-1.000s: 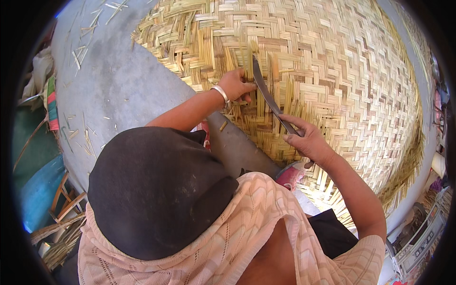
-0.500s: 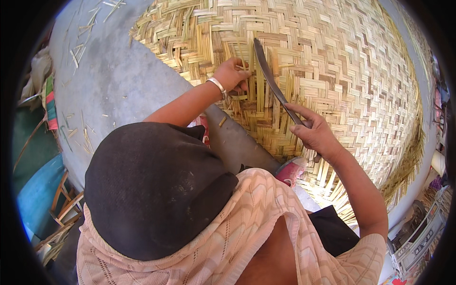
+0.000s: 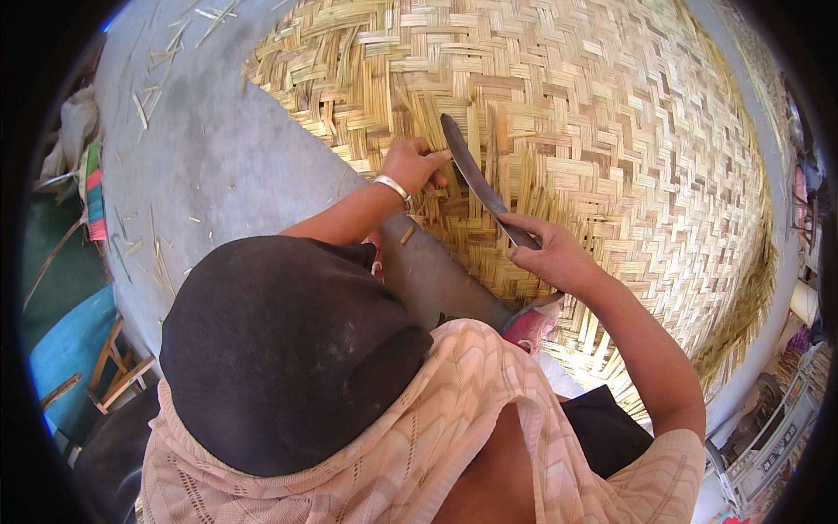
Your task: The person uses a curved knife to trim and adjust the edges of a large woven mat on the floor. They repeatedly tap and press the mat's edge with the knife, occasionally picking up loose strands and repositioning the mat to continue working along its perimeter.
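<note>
A large woven mat (image 3: 611,166) of pale and brown split strips, likely bamboo, spreads over the floor ahead of me. At its near left edge my left hand (image 3: 412,170), with a metal bangle at the wrist, has its fingers curled round loose strips (image 3: 428,118); the exact grip is partly hidden. My right hand (image 3: 554,255) is closed on a knife with a long, dark, curved blade (image 3: 474,173). The blade slants up and left over the mat, its tip close to my left fingertips. My palm covers most of the handle.
Grey floor (image 3: 209,148) with scattered strip offcuts lies to the left. A pink shoe (image 3: 531,325) is at the mat's near edge. Dark cloth (image 3: 279,358) hides part of my left forearm. A blue object (image 3: 74,349) and wooden frame (image 3: 122,371) stand at far left.
Both hands have come nearer to me and slightly left. The knife has moved down and left with my right hand, its tip now near my left fingers.
</note>
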{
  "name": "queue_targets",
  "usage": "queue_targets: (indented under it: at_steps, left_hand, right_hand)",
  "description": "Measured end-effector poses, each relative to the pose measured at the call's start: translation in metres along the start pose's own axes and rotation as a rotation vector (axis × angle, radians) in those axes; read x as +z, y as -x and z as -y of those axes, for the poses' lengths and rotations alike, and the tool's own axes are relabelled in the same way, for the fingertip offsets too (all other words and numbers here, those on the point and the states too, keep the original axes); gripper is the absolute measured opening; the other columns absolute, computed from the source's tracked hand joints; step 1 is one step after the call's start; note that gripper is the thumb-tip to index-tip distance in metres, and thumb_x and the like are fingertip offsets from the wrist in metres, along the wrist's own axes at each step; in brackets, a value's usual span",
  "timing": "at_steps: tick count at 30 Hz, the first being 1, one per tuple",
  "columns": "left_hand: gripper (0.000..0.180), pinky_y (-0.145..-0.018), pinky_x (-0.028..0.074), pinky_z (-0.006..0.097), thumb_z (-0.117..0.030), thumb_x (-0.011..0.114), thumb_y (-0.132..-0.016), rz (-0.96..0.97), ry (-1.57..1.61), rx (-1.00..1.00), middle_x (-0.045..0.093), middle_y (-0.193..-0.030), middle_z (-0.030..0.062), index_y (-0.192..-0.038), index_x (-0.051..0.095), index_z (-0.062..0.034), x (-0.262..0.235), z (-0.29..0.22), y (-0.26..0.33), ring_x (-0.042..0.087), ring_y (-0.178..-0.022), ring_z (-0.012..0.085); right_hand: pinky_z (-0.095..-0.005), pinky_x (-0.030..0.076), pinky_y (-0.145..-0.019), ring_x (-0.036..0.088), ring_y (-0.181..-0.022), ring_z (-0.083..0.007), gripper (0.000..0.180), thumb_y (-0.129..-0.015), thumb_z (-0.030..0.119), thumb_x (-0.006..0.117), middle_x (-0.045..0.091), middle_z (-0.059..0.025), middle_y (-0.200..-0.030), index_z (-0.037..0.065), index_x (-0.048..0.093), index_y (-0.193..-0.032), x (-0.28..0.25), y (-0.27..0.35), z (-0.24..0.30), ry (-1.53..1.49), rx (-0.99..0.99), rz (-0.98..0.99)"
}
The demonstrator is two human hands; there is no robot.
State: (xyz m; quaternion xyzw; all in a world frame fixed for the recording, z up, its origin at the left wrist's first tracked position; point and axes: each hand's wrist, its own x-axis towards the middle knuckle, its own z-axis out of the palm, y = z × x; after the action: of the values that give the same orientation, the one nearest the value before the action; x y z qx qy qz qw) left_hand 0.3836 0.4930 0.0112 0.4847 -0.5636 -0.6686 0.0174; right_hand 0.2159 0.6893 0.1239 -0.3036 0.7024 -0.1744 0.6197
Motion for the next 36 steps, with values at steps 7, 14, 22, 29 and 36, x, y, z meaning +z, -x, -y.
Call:
queue_targets:
  at_steps: [7,14,22,29,36]
  left_hand:
    - [0.026,-0.047,0.051,0.025,-0.024,0.069,-0.089,-0.015,0.115,0.034,0.066,-0.065,0.0077,-0.092,0.065,0.002,-0.001,-0.005,-0.004,0.064,-0.053,0.0131]
    - [0.029,-0.046,0.05,0.026,-0.028,0.068,-0.09,0.033,-0.019,-0.028,0.064,-0.066,0.0072,-0.089,0.063,0.0004,-0.011,-0.023,-0.032,0.064,-0.053,0.0133]
    - [0.028,-0.044,0.048,0.027,-0.026,0.069,-0.089,0.071,-0.012,-0.126,0.064,-0.068,0.0071,-0.09,0.062,0.0012,-0.015,-0.036,-0.033,0.064,-0.053,0.0144]
    - [0.021,-0.041,0.046,0.023,-0.024,0.073,-0.088,0.31,0.344,-0.325,0.062,-0.068,0.0014,-0.085,0.062,-0.0066,-0.018,-0.024,-0.024,0.061,-0.051,0.0115]
    - [0.024,-0.04,0.046,0.027,-0.026,0.073,-0.088,0.139,0.267,-0.424,0.061,-0.065,0.0014,-0.083,0.062,-0.0058,-0.01,-0.023,-0.036,0.06,-0.049,0.0132]
  right_hand:
    - [-0.0376,0.05,-0.087,0.066,-0.1,-0.0311,0.058,-0.079,0.028,0.064,0.067,-0.0194,-0.109,0.01,0.056,-0.134,-0.001,-0.006,0.014,0.305,-0.007,-0.07]
    - [-0.0441,0.052,-0.079,0.067,-0.087,-0.0351,0.057,-0.078,0.031,0.064,0.07,-0.0175,-0.095,0.014,0.056,-0.132,0.029,-0.041,0.015,0.428,-0.097,-0.266]
    - [-0.0469,0.052,-0.074,0.067,-0.083,-0.0346,0.059,-0.077,0.031,0.064,0.069,-0.016,-0.087,0.021,0.053,-0.135,0.033,-0.067,0.015,0.557,-0.108,-0.344]
    - [-0.0471,0.053,-0.073,0.067,-0.082,-0.0356,0.061,-0.077,0.032,0.064,0.068,-0.0172,-0.087,0.022,0.052,-0.136,0.033,-0.07,0.008,0.574,-0.126,-0.355]
    - [-0.0482,0.053,-0.073,0.067,-0.081,-0.0368,0.062,-0.077,0.032,0.064,0.068,-0.0183,-0.087,0.022,0.051,-0.137,0.032,-0.07,0.009,0.563,-0.109,-0.325]
